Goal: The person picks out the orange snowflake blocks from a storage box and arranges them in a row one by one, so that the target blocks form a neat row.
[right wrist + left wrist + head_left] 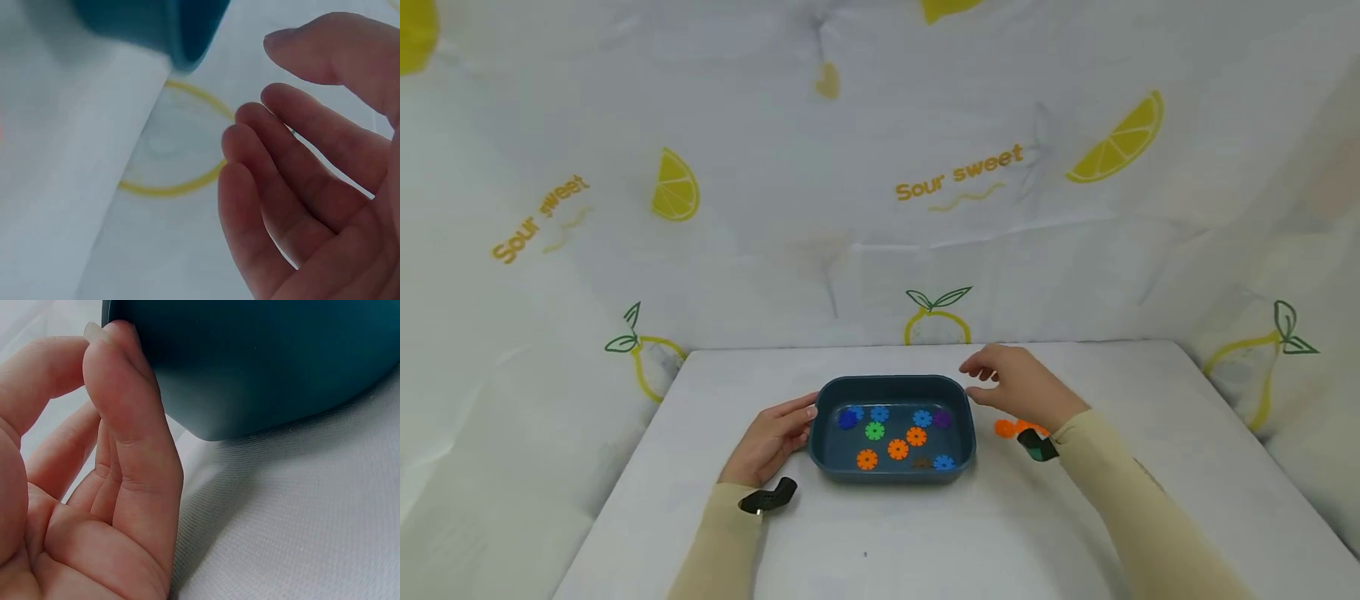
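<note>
A dark blue-green, shallow rectangular tray (pixel 891 477) stands on the table with several notched plastic discs lying in it: orange (pixel 898 449), green (pixel 875 431), blue (pixel 943 462), dark blue, purple and brown. My left hand (pixel 777 439) holds the tray at its left end, thumb near the rim; in the left wrist view the fingertips (pixel 125 362) meet the tray's edge. My right hand (pixel 1017 385) hovers by the tray's right rim, fingers loosely bent and nothing between them. In the right wrist view a gap shows between that hand and the tray's corner (pixel 184 56).
Some orange discs (pixel 1004 428) lie on the white table to the right of the tray, partly hidden beneath my right wrist. A white cloth (pixel 760 275) with lemon prints hangs behind the table and along its sides.
</note>
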A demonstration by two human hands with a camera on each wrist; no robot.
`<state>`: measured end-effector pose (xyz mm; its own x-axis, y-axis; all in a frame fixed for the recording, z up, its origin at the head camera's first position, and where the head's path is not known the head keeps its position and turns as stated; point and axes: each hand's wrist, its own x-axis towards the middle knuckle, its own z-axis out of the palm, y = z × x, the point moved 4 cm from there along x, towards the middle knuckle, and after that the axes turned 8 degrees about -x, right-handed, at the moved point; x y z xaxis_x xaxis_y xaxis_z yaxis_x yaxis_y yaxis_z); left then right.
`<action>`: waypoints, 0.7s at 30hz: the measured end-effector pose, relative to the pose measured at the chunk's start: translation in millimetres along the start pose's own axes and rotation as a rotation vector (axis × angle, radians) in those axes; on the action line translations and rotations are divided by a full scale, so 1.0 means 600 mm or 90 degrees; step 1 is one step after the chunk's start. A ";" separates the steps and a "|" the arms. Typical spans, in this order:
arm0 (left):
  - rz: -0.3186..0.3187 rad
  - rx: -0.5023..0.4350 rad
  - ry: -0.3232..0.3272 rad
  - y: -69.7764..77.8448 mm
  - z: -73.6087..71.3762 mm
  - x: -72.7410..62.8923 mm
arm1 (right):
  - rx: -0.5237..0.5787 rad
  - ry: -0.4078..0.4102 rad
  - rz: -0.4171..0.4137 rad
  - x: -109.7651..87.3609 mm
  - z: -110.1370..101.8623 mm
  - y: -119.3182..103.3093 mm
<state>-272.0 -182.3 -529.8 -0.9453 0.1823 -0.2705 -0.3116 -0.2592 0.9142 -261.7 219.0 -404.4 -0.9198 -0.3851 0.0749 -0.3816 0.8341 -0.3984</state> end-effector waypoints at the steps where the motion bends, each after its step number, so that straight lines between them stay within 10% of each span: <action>1: -0.001 -0.001 0.000 0.000 0.001 0.001 | -0.013 -0.017 -0.016 0.012 0.002 -0.015; 12: 0.004 0.022 0.012 0.000 0.003 0.005 | -0.171 -0.214 -0.108 0.090 0.090 -0.127; 21: -0.006 0.017 -0.001 0.003 0.000 0.001 | -0.256 -0.253 -0.103 0.103 0.145 -0.137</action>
<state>-273.3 -182.6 -528.4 -0.9421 0.1861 -0.2788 -0.3178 -0.2314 0.9195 -279.0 92.4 -446.4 -0.7715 -0.5743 -0.2738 -0.5908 0.8064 -0.0267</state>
